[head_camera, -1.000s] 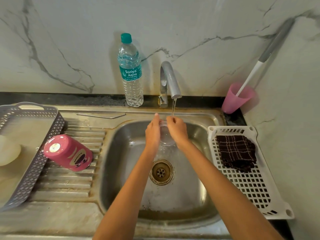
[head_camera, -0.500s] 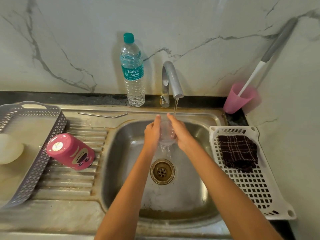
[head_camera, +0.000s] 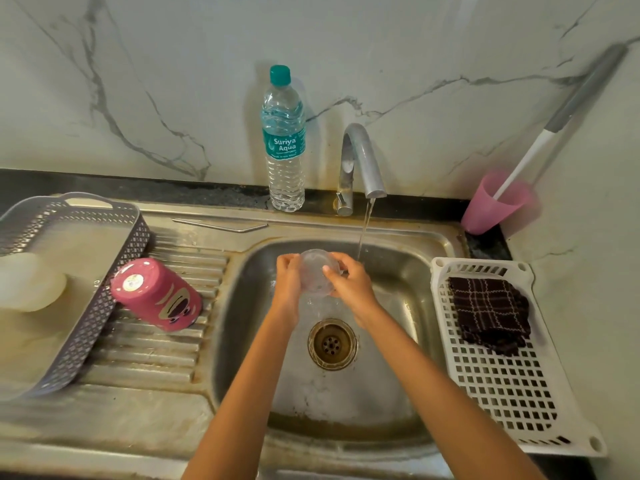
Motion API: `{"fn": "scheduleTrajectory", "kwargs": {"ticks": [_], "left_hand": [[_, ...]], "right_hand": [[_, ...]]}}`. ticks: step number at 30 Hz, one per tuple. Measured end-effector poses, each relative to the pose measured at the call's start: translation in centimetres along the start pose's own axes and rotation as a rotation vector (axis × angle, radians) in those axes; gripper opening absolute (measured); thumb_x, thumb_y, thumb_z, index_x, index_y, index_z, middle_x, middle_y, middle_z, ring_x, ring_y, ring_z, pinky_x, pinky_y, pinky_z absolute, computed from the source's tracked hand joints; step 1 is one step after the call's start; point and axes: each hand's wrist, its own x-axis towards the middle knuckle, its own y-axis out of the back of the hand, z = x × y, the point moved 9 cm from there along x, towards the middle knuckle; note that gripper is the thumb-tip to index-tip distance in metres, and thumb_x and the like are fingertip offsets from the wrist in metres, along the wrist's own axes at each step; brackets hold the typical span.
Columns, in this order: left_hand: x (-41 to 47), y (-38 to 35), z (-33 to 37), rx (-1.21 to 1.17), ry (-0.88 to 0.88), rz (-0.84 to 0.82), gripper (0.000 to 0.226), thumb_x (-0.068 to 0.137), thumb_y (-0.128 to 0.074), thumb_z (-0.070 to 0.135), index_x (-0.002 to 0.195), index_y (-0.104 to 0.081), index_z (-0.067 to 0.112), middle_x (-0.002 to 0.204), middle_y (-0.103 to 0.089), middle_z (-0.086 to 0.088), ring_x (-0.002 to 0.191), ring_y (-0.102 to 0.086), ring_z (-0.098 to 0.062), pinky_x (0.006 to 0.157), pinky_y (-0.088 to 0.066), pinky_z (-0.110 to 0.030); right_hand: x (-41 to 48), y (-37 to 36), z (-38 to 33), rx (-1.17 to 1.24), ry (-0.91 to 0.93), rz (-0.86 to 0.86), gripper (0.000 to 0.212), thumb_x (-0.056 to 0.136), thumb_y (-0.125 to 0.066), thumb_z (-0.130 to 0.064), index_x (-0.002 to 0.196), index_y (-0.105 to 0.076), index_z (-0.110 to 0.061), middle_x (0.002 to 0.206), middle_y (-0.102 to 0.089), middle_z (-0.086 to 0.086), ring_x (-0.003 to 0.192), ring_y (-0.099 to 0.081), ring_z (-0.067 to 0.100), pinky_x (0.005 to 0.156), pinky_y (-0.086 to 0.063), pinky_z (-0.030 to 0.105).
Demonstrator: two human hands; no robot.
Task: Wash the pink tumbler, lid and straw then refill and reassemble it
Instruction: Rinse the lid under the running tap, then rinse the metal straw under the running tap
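Here, both hands (head_camera: 289,282) (head_camera: 350,286) round the lid (head_camera: 317,270).

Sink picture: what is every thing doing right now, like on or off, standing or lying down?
Tap: on, water running.
Lid: clear, gripped by left hand and right hand over the sink.
Pink tumbler: tipped on the drainboard, lid off.
Straw: lying flat behind the drainboard.
Water bottle: upright, capped.
Cloth: folded in the white tray.

Clear lid (head_camera: 317,271) gripped between my left hand (head_camera: 289,284) and right hand (head_camera: 351,284) over the sink (head_camera: 398,341), pink tumbler (head_camera: 157,294) on its side on the left drainboard (head_camera: 156,358), metal straw (head_camera: 221,226) flat beyond it
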Motion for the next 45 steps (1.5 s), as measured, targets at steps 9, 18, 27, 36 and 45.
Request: {"fn": "scheduleTrajectory", "kwargs": {"ticks": [9, 18, 27, 36, 45], "left_hand": [[0.9, 10.3, 2.1, 0.096, -0.278, 0.401, 0.036, 0.091, -0.062, 0.025, 0.125, -0.057, 0.019, 0.122, -0.058, -0.009, 0.106, -0.060, -0.022, 0.093, -0.053, -0.045], [3.0, 13.5, 5.4, 0.168, -0.293, 0.680, 0.048, 0.099, -0.041, 0.004, 0.147, -0.034, 0.004, 0.154, -0.028, -0.013, 0.141, -0.031, -0.027, 0.117, -0.028, -0.039], [5.2, 15.0, 5.7, 0.294, -0.319, 0.744, 0.047, 0.098, -0.039, 0.001, 0.145, -0.036, 0.000, 0.152, -0.032, -0.016, 0.141, -0.029, -0.029, 0.116, -0.026, -0.038], [3.6, 13.6, 7.0, 0.407, -0.473, 0.774, 0.055, 0.097, -0.043, 0.006, 0.150, -0.029, 0.004, 0.158, -0.024, -0.010, 0.149, -0.011, -0.024, 0.120, -0.018, -0.049], [-0.8, 11.2, 7.5, 0.292, -0.673, 0.769, 0.054, 0.084, -0.041, -0.014, 0.136, -0.045, 0.002, 0.143, -0.041, -0.012, 0.137, -0.031, -0.017, 0.112, -0.014, -0.007]], "right_hand": [[2.0, -7.5, -3.8, 0.013, -0.013, -0.009, 0.030, 0.077, -0.081, -0.025, 0.103, -0.066, -0.020, 0.097, -0.072, 0.001, 0.085, -0.070, 0.017, 0.080, -0.059, 0.037], [5.8, -16.3, -7.6, 0.061, -0.019, -0.123, 0.021, 0.079, -0.076, -0.007, 0.098, -0.070, -0.010, 0.097, -0.072, 0.010, 0.083, -0.067, 0.020, 0.083, -0.058, 0.043], [7.1, -17.9, -8.4, -0.160, 0.079, -0.173, 0.020, 0.087, -0.068, -0.013, 0.105, -0.070, -0.006, 0.104, -0.071, 0.010, 0.091, -0.065, 0.020, 0.079, -0.049, 0.026], [9.7, -16.8, -11.5, -0.833, 0.613, -0.022, 0.018, 0.090, -0.055, 0.000, 0.097, -0.071, 0.003, 0.104, -0.061, 0.015, 0.100, -0.049, 0.028, 0.075, -0.040, 0.032], [9.1, -17.2, -12.0, -0.861, 0.789, 0.010, 0.013, 0.082, -0.059, 0.012, 0.081, -0.068, 0.003, 0.087, -0.065, 0.018, 0.086, -0.054, 0.034, 0.069, -0.045, 0.041]]}}
